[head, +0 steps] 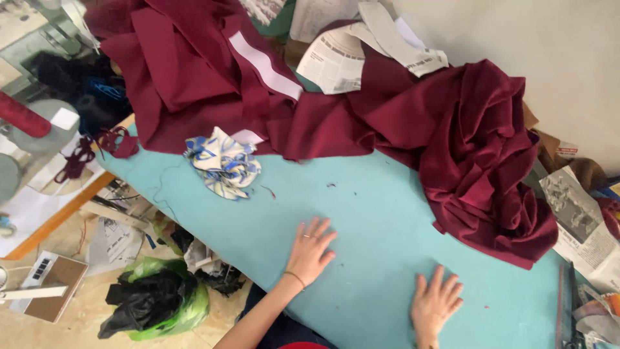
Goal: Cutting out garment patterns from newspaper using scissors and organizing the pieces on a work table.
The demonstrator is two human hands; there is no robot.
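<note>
My left hand [310,251] lies flat, fingers spread, on the turquoise table [368,213]. My right hand [436,300] also rests flat on the table, nearer its front edge, fingers apart. Neither hand holds anything. Beyond the hands, a big heap of dark red cloth [478,148] spreads across the back and right of the table. A crumpled white, blue and yellow patterned cloth [223,163] sits on the table to the left of my left hand. A white strip [265,64] lies on the red cloth.
Newspaper sheets [339,61] lie behind the red cloth, and more newspaper [578,220] sits at the right edge. On the floor at the left are a green and black plastic bag [155,300] and a small cardboard box [55,284]. A red thread cone [22,115] stands far left.
</note>
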